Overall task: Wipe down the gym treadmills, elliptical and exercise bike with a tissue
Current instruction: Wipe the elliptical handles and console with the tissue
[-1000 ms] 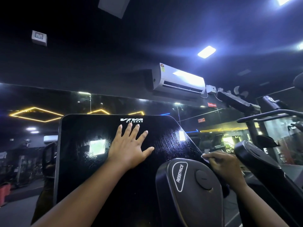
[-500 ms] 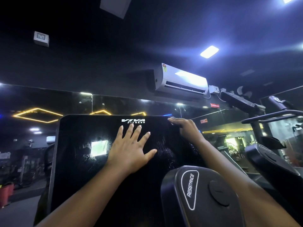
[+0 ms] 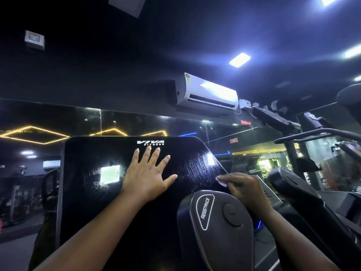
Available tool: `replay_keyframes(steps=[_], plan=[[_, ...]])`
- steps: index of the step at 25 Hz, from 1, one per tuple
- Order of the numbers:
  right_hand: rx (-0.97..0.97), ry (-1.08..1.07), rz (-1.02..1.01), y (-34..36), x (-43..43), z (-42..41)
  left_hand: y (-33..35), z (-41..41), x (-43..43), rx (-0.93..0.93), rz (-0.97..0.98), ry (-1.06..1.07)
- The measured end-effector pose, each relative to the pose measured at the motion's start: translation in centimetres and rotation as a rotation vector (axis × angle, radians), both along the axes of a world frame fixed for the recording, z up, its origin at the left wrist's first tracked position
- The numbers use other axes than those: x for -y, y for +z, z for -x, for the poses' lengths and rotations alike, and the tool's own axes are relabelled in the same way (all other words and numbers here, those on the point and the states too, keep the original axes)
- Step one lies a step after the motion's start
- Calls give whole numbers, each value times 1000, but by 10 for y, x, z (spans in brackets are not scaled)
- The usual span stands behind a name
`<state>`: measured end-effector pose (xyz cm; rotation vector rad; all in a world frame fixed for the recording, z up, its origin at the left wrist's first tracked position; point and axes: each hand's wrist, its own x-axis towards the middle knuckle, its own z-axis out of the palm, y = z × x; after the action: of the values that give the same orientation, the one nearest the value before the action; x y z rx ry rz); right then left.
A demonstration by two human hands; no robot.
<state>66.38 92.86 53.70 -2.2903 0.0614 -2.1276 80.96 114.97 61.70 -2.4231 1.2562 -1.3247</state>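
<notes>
Two hands are at the black console panel (image 3: 88, 202). Nearest, behind the resistance knob (image 3: 231, 215), the right hand (image 3: 242, 189) pinches the tissue (image 3: 221, 181) against the panel's right edge, to wipe it. Farther, the left hand (image 3: 147, 178) lies flat, fingers spread, probably steadying the panel.

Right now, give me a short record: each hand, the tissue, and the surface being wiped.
surface: glossy black console panel, VIVA FITNESS logo at its top
left hand: flat on the panel, fingers spread, holds nothing
right hand: fingers curled, pinches the tissue
tissue: small white wad at the panel's right edge
streaks: visible on the panel's right part
nearby: RESISTANCE knob housing, just below the right hand
</notes>
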Motion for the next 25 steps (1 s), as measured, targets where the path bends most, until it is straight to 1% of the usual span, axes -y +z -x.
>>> replay_keyframes(steps=[2, 3, 5, 7, 11, 13, 15, 17, 19, 21, 23, 25], plan=[[20, -40, -36, 37, 1, -15, 0, -1, 0, 4, 8, -2], [-8, -37, -74, 57, 1, -25, 0, -1, 0, 4, 8, -1], [-152, -34, -147, 82, 1, -45, -1, -1, 0, -1, 9, -4], [-253, -43, -114, 77, -5, -57, 0, -1, 0, 2, 15, -9], [-226, 48, 36, 21, -42, -39, -1, 0, 1, 4, 19, -11], [-266, 139, 107, -5, -56, -15, -1, 0, 1, -1, 17, -5], [-297, 181, 179, -12, -59, 0, 0, 0, 1, 0, 13, -3], [-268, 156, 129, 6, -55, -4, -1, -1, 1, 3, 12, -3], [-193, 97, 1, 39, -49, -23, -1, -2, 1, 6, 19, -5], [-224, 87, -113, 62, -47, -45, -1, -2, 1, 7, 29, -5], [-302, 93, -113, 59, -54, -58, 0, -2, 2, 8, 29, -5], [-298, 121, -30, 38, -63, -52, 2, 0, 0, 17, 17, -2]])
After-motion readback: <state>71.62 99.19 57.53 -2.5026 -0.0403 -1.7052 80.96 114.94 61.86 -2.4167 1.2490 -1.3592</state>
